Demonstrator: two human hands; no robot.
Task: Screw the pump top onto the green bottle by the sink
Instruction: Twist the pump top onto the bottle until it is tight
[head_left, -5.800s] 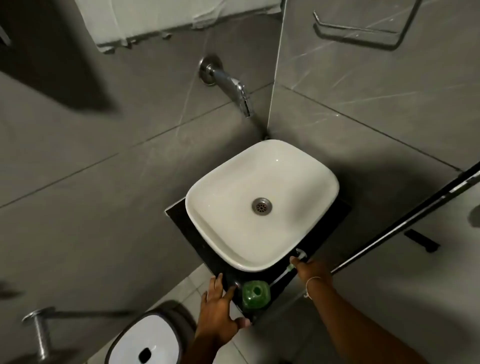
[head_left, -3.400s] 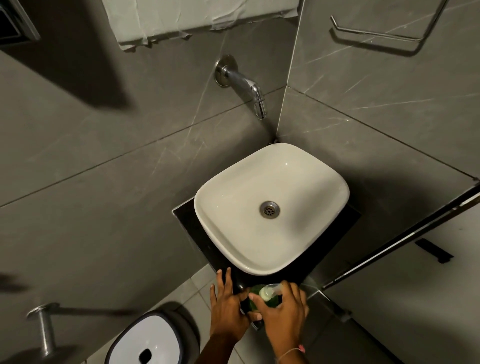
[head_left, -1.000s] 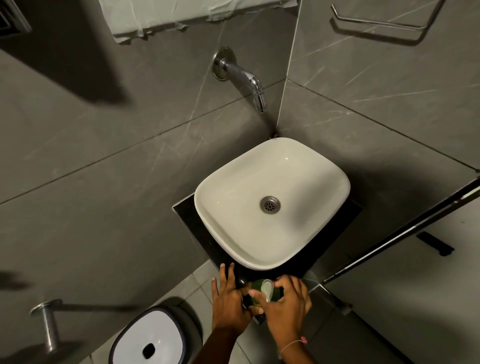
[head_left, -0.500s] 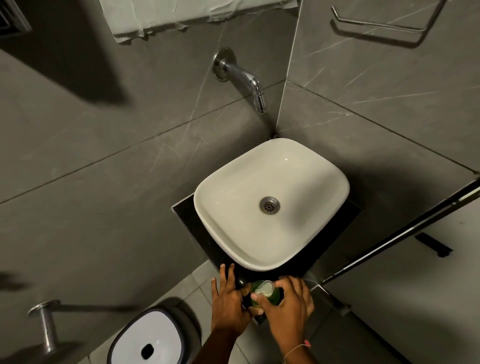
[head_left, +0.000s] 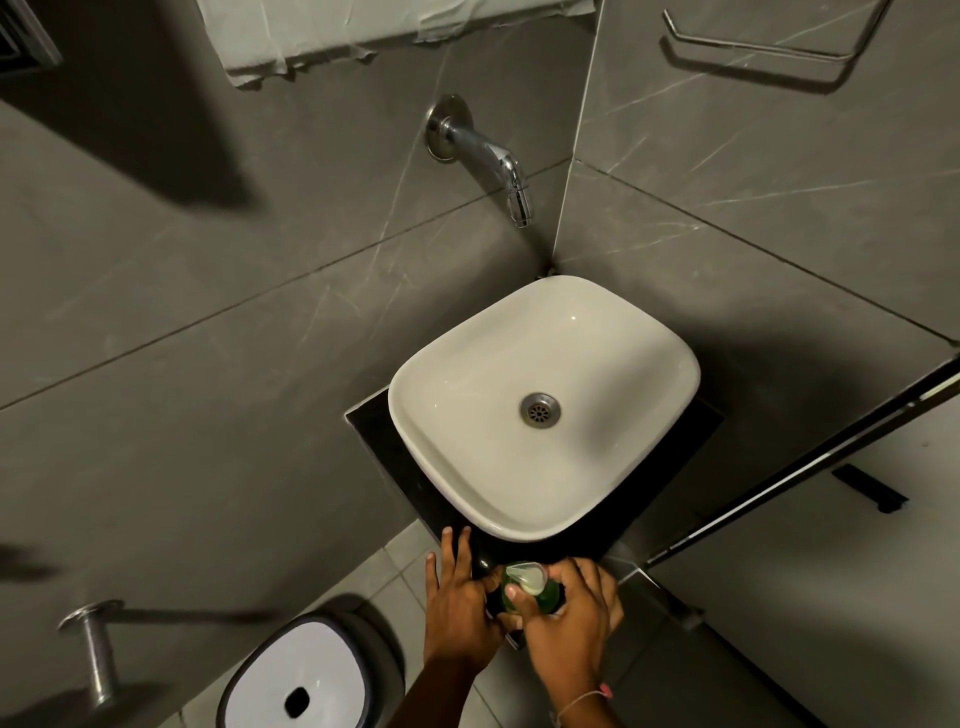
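The green bottle (head_left: 548, 597) stands on the black counter (head_left: 384, 447) just in front of the white sink (head_left: 597, 499). The pale pump top (head_left: 525, 577) sits on the bottle's neck. My right hand (head_left: 569, 621) wraps over the bottle from the right, thumb and fingers closed around the pump top. My left hand (head_left: 457, 605) presses against the bottle's left side, two fingers stretched out on the counter. Most of the bottle's body is hidden between the hands.
A chrome tap (head_left: 488, 156) juts from the grey tiled wall above the sink. A white-lidded bin (head_left: 296, 680) stands on the floor at the lower left, next to a metal rod (head_left: 98, 649). A dark glass-door frame (head_left: 810, 457) runs along the right.
Both hands stay on the bottle. The right hand's fingers have shifted around the pump top, and its spout has turned slightly.
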